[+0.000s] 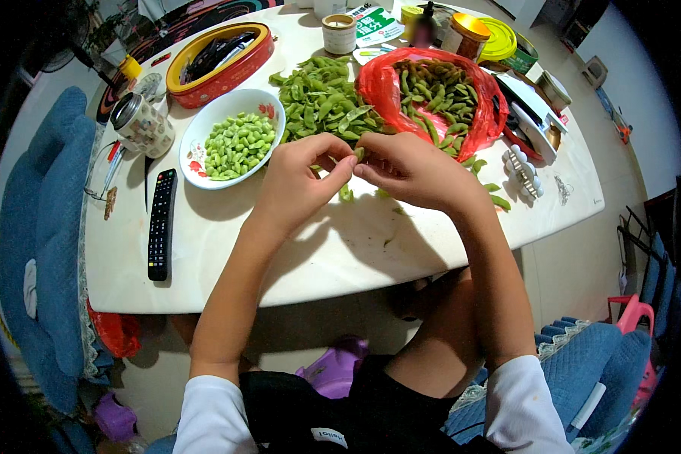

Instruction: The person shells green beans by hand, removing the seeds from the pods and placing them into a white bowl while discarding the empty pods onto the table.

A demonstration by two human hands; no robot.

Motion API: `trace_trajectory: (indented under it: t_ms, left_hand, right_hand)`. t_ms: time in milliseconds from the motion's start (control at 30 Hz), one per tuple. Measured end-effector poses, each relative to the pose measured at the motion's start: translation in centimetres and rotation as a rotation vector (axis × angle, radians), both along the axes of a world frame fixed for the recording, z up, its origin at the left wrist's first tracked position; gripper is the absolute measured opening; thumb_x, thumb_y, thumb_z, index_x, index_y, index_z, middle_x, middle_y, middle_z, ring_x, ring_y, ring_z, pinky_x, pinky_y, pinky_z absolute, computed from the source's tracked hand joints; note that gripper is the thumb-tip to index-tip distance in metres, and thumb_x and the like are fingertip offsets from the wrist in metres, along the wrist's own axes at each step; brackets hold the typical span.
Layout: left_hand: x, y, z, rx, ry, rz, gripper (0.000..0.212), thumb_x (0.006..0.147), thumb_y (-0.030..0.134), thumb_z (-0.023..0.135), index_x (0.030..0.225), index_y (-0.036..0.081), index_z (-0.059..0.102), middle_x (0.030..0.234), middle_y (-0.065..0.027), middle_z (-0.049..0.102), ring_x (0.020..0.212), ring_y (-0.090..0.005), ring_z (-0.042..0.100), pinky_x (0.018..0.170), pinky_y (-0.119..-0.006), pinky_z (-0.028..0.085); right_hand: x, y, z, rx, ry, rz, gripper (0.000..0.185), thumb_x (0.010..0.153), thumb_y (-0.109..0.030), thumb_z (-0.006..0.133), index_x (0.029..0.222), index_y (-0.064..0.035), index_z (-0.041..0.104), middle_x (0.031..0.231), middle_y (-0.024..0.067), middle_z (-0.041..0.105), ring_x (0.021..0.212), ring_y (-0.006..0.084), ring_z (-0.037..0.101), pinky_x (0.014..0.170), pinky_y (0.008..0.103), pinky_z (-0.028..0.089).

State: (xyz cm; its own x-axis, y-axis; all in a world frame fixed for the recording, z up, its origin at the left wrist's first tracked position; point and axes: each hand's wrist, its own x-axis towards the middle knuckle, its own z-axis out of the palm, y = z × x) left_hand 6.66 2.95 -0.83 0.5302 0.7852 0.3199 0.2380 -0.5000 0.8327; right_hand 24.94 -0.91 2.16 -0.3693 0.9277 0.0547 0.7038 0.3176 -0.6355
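My left hand (303, 179) and my right hand (408, 167) meet over the table, fingertips together on one green edamame pod (359, 153). Most of that pod is hidden by my fingers. Just beyond them lies a heap of pods (323, 99), some of which look flat. To its right, a red plastic bag (374, 74) stands open with whole, darker pods (440, 93) inside. Left of my left hand is a white bowl with red flowers (192, 150), holding shelled green beans (241, 144). A pod scrap (346, 194) lies beneath my hands.
A black remote control (162, 227) lies on the white table (215, 272) at left, near a patterned jar (147, 127). Behind the bowl stands a red and yellow oval box (221, 74). A candle jar (339, 35) and several tins are at the back. A beaded hair clip (523, 173) lies right.
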Motion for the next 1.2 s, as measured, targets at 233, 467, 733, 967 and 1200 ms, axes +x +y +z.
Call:
trace_trajectory:
  t_ms: [233, 467, 733, 967, 1200]
  left_hand:
    - [-0.1, -0.1, 0.1, 0.182, 0.056, -0.038, 0.01, 0.078, 0.005, 0.061, 0.083, -0.003, 0.061, 0.07, -0.0058, 0.064, 0.057, -0.0063, 0.059, 0.05, -0.02, 0.047]
    - [0.0, -0.5, 0.4, 0.147, 0.053, 0.039, 0.013, 0.073, 0.01, 0.062, 0.074, -0.002, 0.056, 0.064, -0.0102, 0.059, 0.053, -0.0166, 0.057, 0.05, -0.027, 0.046]
    - [-0.1, -0.7, 0.6, 0.147, 0.028, 0.097, 0.013, 0.071, 0.008, 0.062, 0.072, -0.003, 0.055, 0.059, -0.0093, 0.056, 0.048, -0.0124, 0.053, 0.048, -0.026, 0.044]
    - [-0.2, -0.7, 0.8, 0.165, 0.035, 0.095, 0.013, 0.071, 0.008, 0.061, 0.073, -0.003, 0.054, 0.059, -0.0098, 0.054, 0.048, -0.0117, 0.052, 0.048, -0.026, 0.043]
    - [-0.6, -0.3, 0.2, -0.012, -0.092, 0.025, 0.011, 0.073, 0.007, 0.057, 0.073, -0.003, 0.053, 0.058, -0.0061, 0.052, 0.048, -0.0096, 0.047, 0.047, -0.024, 0.04]
  right_hand:
    - [-0.3, -0.1, -0.1, 0.046, -0.11, 0.001, 0.023, 0.084, -0.024, 0.056, 0.084, -0.0012, 0.055, 0.074, 0.019, 0.059, 0.071, 0.037, 0.057, 0.063, 0.0449, 0.044]
    - [-0.7, 0.2, -0.6, 0.102, -0.075, 0.032, 0.022, 0.081, -0.023, 0.055, 0.082, -0.0011, 0.055, 0.071, 0.0187, 0.058, 0.07, 0.0364, 0.057, 0.064, 0.0448, 0.045]
    - [-0.8, 0.3, -0.5, 0.121, -0.017, 0.061, 0.024, 0.081, -0.024, 0.053, 0.078, -0.0003, 0.055, 0.067, 0.0193, 0.057, 0.067, 0.0365, 0.056, 0.062, 0.0454, 0.044]
    - [-0.9, 0.3, -0.5, 0.09, 0.088, 0.071, 0.024, 0.081, -0.022, 0.053, 0.077, 0.0008, 0.054, 0.066, 0.0194, 0.056, 0.064, 0.0368, 0.055, 0.06, 0.0432, 0.044]
    - [-1.0, 0.5, -1.0, -0.2, 0.428, 0.105, 0.024, 0.085, -0.023, 0.052, 0.081, -0.0005, 0.057, 0.06, 0.0078, 0.053, 0.052, 0.0186, 0.051, 0.051, 0.031, 0.043]
